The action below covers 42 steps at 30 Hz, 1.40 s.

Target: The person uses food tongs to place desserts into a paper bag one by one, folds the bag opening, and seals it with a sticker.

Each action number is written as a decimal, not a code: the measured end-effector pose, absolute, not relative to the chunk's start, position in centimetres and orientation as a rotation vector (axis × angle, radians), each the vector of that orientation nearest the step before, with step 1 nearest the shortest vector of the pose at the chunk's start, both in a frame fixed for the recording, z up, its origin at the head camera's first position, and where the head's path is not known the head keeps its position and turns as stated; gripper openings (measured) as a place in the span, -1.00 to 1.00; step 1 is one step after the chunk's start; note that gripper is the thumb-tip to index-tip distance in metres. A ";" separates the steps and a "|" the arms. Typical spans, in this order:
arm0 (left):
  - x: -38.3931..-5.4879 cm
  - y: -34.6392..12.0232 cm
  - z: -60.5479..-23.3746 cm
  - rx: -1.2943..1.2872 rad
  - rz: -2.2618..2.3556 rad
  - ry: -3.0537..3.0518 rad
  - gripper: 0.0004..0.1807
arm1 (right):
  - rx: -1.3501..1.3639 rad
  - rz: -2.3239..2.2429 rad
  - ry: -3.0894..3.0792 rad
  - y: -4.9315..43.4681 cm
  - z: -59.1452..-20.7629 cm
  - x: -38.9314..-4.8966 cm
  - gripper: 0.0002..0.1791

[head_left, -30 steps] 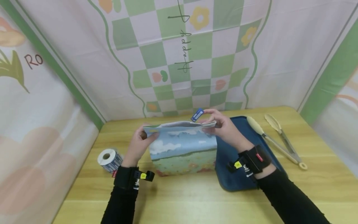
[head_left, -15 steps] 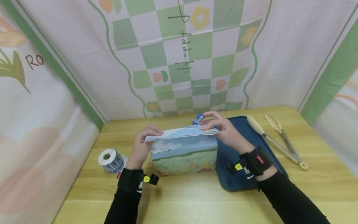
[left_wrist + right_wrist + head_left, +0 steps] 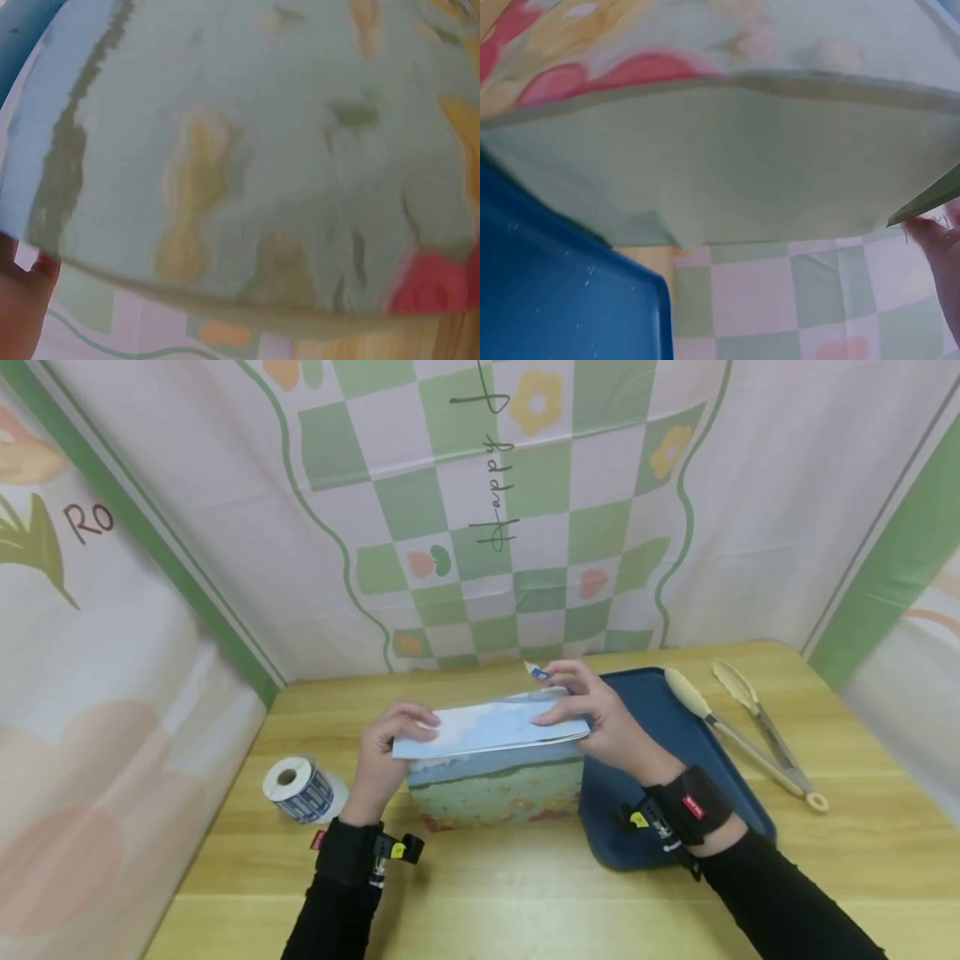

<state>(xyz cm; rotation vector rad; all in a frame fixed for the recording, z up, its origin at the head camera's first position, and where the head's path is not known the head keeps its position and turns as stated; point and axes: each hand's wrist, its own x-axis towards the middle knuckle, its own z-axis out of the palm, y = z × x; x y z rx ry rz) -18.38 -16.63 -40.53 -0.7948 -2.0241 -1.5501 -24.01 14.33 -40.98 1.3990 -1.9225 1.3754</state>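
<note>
A paper gift bag (image 3: 495,797), painted with a blue sky and a flowered meadow, stands upright on the table. Its top flap (image 3: 487,727) is folded over toward the near side. My left hand (image 3: 384,756) grips the left end of that fold, thumb on top. At the right end, my right hand (image 3: 611,727) pinches the fold with the thumb above. A small blue-and-white sticker (image 3: 537,671) sticks out from its index fingertip. In the left wrist view the bag's painted front (image 3: 247,172) hides most of the hand; the right wrist view shows its plain green side (image 3: 742,157).
Left of the bag stands a roll of blue-and-white labels (image 3: 303,793). A dark blue tray (image 3: 618,827) lies to the right, partly under my right forearm. Tongs (image 3: 780,752) with cream tips lie across the tray's right edge and the table. A printed curtain (image 3: 450,510) hangs behind.
The bag's top, upright and slightly parted a second ago, has been folded down toward the near side by both hands. The sticker has turned and shows less of its face.
</note>
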 end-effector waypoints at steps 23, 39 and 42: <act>-17.8 -15.8 -42.4 -0.877 -1.036 -2.019 -0.82 | 0.946 1.430 -2.165 15.0 -41.9 -21.8 -0.35; -17.9 -15.7 -42.4 -0.913 -0.970 -1.990 -0.81 | 1.298 1.665 -1.706 11.0 -37.0 -17.5 -0.56; -17.9 -15.7 -42.5 -0.885 -0.963 -2.003 -0.82 | 1.253 1.457 -1.985 9.9 -37.4 -17.7 -0.55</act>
